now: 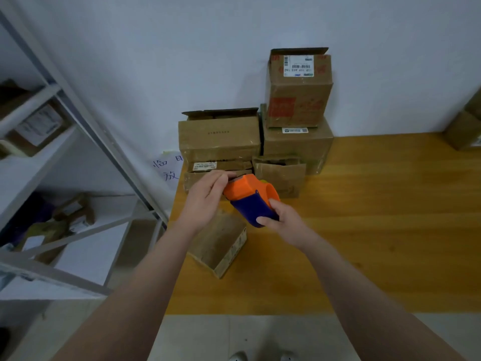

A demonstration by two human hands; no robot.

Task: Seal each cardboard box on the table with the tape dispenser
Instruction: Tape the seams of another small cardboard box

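Observation:
An orange and blue tape dispenser is held in the air above the left part of the wooden table. My right hand grips its blue handle. My left hand has its fingertips curled at the dispenser's front blade edge; whether they pinch tape I cannot tell. Just below the hands a small closed cardboard box lies near the table's left edge. Behind it, against the wall, stand several more boxes: a wide one with raised flaps, a tall labelled one stacked on another, and a small open one.
A grey metal shelf rack with boxes and clutter stands left of the table. A paper sign hangs by the table's back left corner. Another box sits at the far right. My shoes show on the tiled floor.

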